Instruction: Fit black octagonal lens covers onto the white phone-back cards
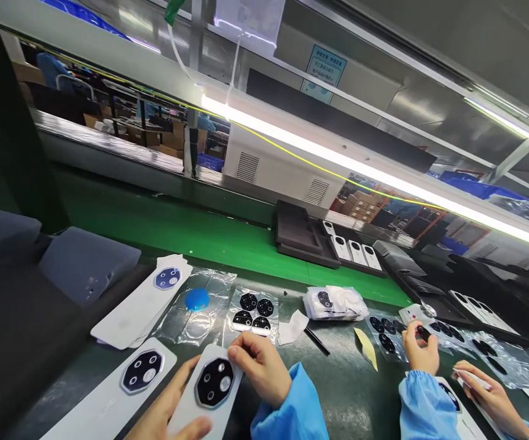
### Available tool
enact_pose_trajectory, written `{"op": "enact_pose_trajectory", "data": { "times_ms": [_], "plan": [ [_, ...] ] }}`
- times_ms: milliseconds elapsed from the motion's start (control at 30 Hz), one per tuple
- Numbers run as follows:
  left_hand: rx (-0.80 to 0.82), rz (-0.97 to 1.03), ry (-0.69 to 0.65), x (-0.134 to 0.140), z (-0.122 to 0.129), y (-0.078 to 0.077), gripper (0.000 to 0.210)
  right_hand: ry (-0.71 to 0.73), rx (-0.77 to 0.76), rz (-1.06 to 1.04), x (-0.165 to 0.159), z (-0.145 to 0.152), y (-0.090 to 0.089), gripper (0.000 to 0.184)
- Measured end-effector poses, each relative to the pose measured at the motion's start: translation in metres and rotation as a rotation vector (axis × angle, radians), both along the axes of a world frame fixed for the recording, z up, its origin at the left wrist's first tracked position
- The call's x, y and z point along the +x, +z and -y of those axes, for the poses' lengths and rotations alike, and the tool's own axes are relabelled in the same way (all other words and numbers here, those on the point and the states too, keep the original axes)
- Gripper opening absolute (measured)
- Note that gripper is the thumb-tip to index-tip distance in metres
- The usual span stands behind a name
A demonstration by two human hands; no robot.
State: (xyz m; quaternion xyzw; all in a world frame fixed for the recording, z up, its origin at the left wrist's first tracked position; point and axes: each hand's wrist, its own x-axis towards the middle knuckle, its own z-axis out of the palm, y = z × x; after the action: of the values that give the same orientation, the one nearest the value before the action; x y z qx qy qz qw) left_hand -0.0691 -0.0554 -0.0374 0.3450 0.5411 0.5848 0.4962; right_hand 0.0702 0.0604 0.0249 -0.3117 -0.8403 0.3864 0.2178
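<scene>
My left hand [173, 406] grips a white phone back cover [200, 421], thumb on its face and fingers along its far side. The cover is tilted up and carries a black camera plate [214, 383] in a silvery many-sided ring. My right hand [261, 365] is closed at the cover's top right corner, thumb and forefinger pinched there beside the ring; whether a thin film is between them is hidden. Left of these lies another white back cover [94, 400] with a similar camera plate. Beyond it is a stack of white covers [131, 311].
A clear sheet of black camera plates [251, 310] and a plastic bag with a blue disc [197, 299] lie ahead. Near them are a black pen [317, 341], a yellow paper strip [366, 348] and bagged parts [335, 304]. At right, a co-worker's hands [423, 353] handle similar parts.
</scene>
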Motion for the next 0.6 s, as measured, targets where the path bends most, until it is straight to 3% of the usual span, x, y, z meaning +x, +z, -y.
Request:
{"op": "enact_pose_trajectory", "data": {
  "times_ms": [133,233,500,600],
  "plan": [
    [-0.069,0.133,-0.095,0.025,-0.021,0.026,0.069,-0.141,0.072,-0.040,0.021,-0.031,-0.002,0.039],
    [-0.054,0.208,-0.087,0.031,-0.036,0.029,0.063,-0.249,0.186,-0.066,0.058,-0.059,0.000,0.025],
    [-0.077,0.078,0.054,0.019,-0.059,0.006,0.052,-0.254,0.442,-0.301,0.261,-0.110,0.029,0.026],
    [-0.075,0.064,0.031,0.016,-0.058,0.004,0.053,-0.279,0.485,-0.395,0.308,-0.125,0.024,0.051]
  ]
}}
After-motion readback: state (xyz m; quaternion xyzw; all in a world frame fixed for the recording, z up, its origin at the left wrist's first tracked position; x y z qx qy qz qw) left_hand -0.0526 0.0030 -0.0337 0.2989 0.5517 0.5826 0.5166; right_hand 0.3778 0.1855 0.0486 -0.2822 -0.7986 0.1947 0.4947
